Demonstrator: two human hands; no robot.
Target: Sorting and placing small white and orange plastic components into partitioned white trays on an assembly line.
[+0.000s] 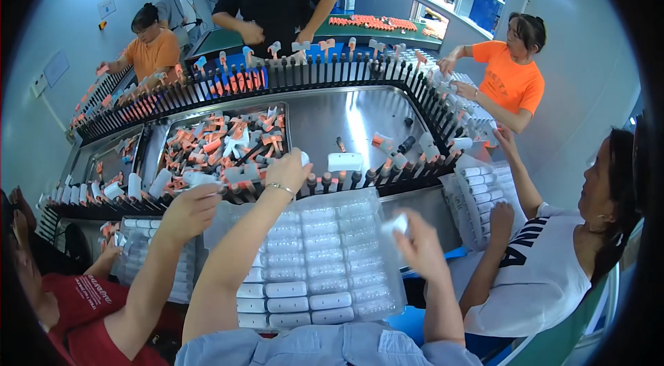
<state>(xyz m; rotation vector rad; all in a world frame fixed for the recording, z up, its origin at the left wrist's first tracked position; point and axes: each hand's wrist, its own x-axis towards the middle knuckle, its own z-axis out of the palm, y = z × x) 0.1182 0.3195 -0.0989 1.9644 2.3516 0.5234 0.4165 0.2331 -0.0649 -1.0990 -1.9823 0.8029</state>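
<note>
My left hand [285, 174] reaches over the near row of black pegs, its fingers closed round a small white plastic piece [304, 158] that they mostly hide. Right of the tray, my right hand [423, 247] is raised and pinches a white plastic shell [398, 223]. Between my arms lies a clear plastic blister tray [377, 255]. White oblong shells [288, 289] fill its nearest pockets, while the farther pockets show bare plastic. A white shell [345, 162] rests on the metal trough just beyond the pegs.
Orange and grey parts [221, 141] are heaped in a metal tray beyond my left hand. Peg racks [325, 74] ring the metal table [332, 106]. Co-workers sit close on both sides; one's hand [190, 212] reaches in beside my left arm. Another shell tray [483, 189] stands at right.
</note>
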